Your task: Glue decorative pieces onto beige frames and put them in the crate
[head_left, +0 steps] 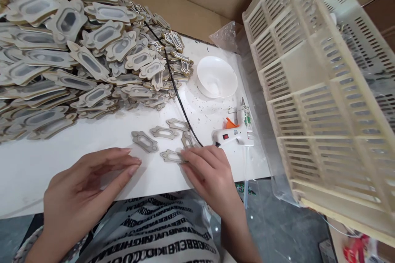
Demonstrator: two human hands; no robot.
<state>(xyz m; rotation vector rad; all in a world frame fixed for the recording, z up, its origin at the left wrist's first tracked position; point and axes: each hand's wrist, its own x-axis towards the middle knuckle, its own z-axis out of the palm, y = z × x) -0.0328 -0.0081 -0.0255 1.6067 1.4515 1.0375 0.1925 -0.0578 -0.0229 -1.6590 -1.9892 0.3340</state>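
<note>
My left hand (83, 187) hovers over the white table's front part, thumb and fingertips brought together in a pinch; whatever is between them, if anything, cannot be made out. With thumb and fingers, my right hand (211, 170) grips the end of a small flat grey frame-shaped piece (170, 156) with an oblong hole. Behind it, another such frame piece (187, 139) is partly covered by my fingers. Loose frame pieces also lie close by: one (144, 141) just beyond my left fingertips, one (163, 132) in the middle, one (178, 124) farther back.
A large heap of similar frame pieces (92, 61) fills the back left. A black cable (174, 84) crosses the white table (101, 137). At right are a white bowl (212, 86), a white glue gun (234, 134) and a tall slatted plastic crate (299, 65). Small crumbs lie near the bowl.
</note>
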